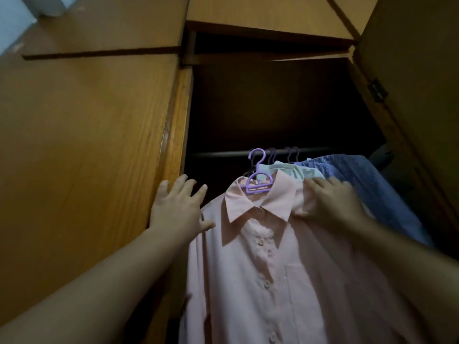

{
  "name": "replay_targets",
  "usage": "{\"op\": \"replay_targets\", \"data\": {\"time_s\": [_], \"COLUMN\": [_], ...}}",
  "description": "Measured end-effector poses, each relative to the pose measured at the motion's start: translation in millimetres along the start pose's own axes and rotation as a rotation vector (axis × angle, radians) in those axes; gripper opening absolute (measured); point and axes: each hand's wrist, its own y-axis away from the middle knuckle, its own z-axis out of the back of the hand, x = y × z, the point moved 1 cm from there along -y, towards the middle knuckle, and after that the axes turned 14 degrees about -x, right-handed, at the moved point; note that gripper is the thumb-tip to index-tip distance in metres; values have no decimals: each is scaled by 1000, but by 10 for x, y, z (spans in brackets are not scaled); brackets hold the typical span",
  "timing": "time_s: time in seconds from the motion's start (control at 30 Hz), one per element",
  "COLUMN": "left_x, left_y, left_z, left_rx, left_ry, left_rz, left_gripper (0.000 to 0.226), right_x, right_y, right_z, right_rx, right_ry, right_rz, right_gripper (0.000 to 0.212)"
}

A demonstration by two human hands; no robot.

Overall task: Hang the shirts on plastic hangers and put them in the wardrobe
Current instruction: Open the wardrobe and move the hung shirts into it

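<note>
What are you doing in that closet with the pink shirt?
A person is hanging shirts up. The pink shirt is on a purple hanger whose hook is at the rail in the open wardrobe. The right hand holds the shirt's shoulder. The left hand is open, fingers spread, beside the other shoulder. A pale shirt and a blue shirt already hang behind it.

I see a pale pink button-up shirt (273, 256) with its collar spread, hanging front-on from a purple plastic hanger (257, 180) whose hook sits at the wardrobe rail (223, 153). Just behind it on the same rail hang a light green shirt (295, 171) and a blue patterned shirt (360, 180), inside the open wooden wardrobe (99, 145).
</note>
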Motion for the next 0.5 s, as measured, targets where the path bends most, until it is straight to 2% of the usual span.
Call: {"op": "replay_targets", "data": {"time_s": [0.33,0.5], "left_x": [184,375], "left_y": [190,314], "left_z": [28,67], "left_rx": [12,-1], "left_ry": [-114,-86], "left_rz": [-12,19], "left_gripper": [92,93], "right_x": [600,766], "right_y": [-493,-637], "right_z": [-427,-651], "right_rx": [-51,1], "right_ry": [28,56], "right_rz": [-72,-92], "right_gripper": [68,65]}}
